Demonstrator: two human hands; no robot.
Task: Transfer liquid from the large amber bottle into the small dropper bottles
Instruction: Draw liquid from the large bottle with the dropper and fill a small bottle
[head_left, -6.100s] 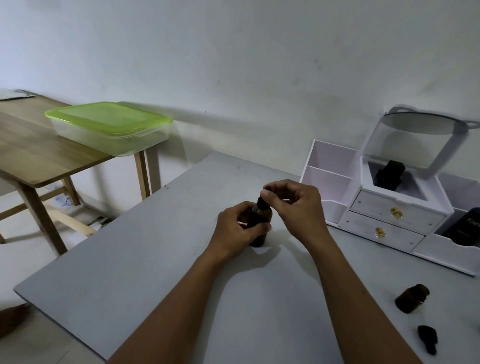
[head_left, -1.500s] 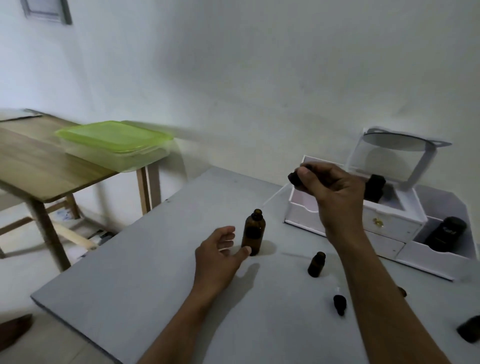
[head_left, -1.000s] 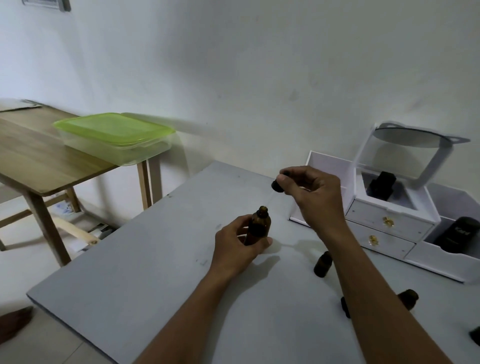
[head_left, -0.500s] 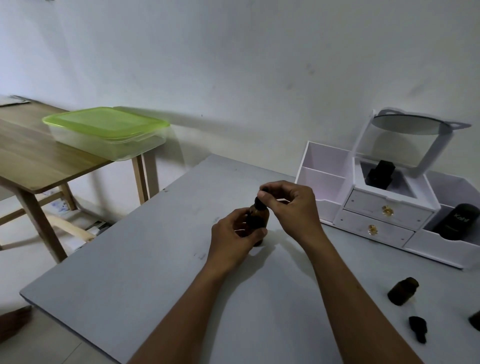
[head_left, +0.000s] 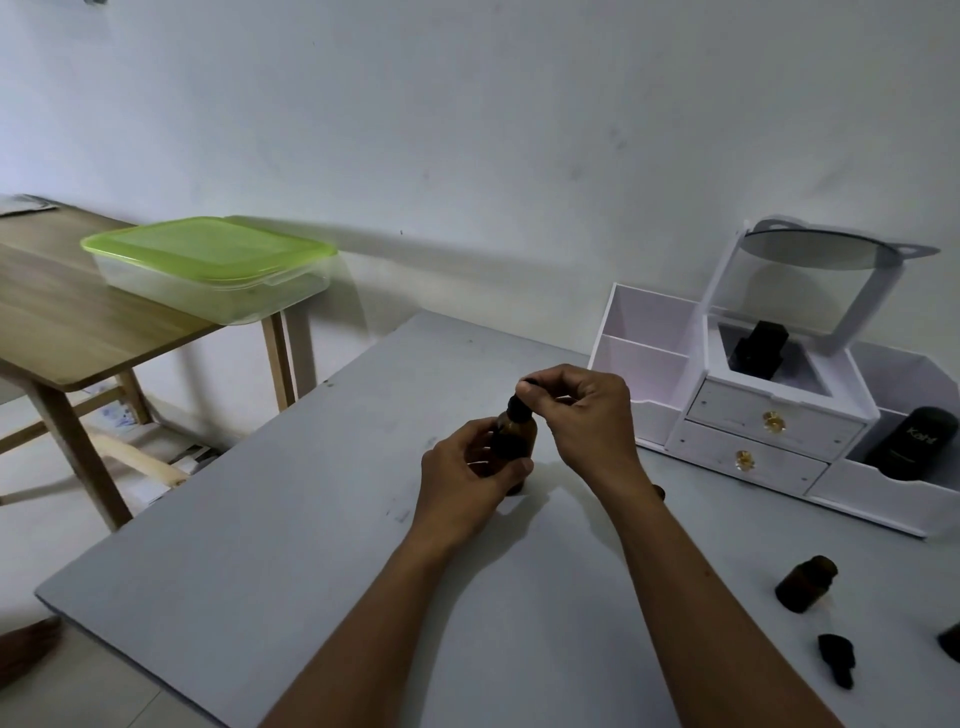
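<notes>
Large amber bottle (head_left: 514, 434) stands upright mid-table on the grey table (head_left: 291, 545). Left hand (head_left: 467, 480) is wrapped around its body, fingers closed on the glass. Right hand (head_left: 576, 415) sits over the neck, thumb and fingertips pinching the black dropper cap (head_left: 519, 405) at the mouth; can't tell if the cap is seated or loose.

Right forearm crosses the table's near right area and hides part of it; a dark bit just behind the right wrist is mostly hidden.

Near right: small dropper bottle (head_left: 806, 583), open, tilted on its side. Loose black dropper cap (head_left: 836, 661) lies just beside it, nearer the camera. Another dark item is cut by the right frame edge.

Back right: white drawer organizer (head_left: 769, 436) with tilted mirror (head_left: 821, 249), black bottles in its compartments, well apart from the hands.

Left: wooden side table (head_left: 67, 322) carrying a clear container with green lid (head_left: 208, 249).
</notes>
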